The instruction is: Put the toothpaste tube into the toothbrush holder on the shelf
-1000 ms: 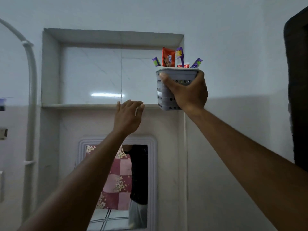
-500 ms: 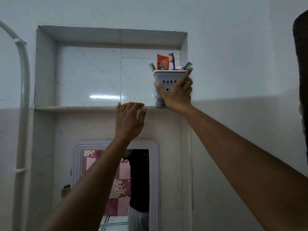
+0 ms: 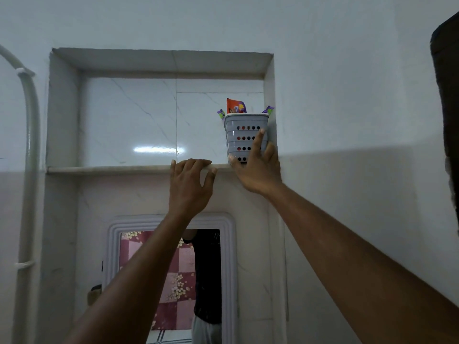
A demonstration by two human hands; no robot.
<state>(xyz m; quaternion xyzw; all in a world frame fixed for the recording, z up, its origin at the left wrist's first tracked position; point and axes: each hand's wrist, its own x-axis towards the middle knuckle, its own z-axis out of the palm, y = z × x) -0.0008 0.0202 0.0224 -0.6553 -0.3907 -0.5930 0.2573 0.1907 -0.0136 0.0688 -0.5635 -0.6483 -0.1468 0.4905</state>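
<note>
A grey perforated toothbrush holder (image 3: 244, 131) stands at the right end of the marble shelf (image 3: 111, 168) in the wall niche. An orange toothpaste tube (image 3: 234, 106) and purple toothbrush ends (image 3: 267, 110) stick out of its top. My right hand (image 3: 258, 167) lies flat against the holder's lower front, fingers spread, thumb near its base. My left hand (image 3: 190, 186) rests with curled fingers on the shelf's front edge, left of the holder, holding nothing.
The niche's right wall (image 3: 269, 95) is right beside the holder. A framed mirror (image 3: 171, 276) hangs below the shelf. A white pipe (image 3: 31, 145) runs down the left wall. A dark edge (image 3: 447, 95) fills the far right.
My right hand carried the holder from the air onto the shelf's right end, then loosened from a full grip to flat fingers. My left hand stayed on the shelf edge.
</note>
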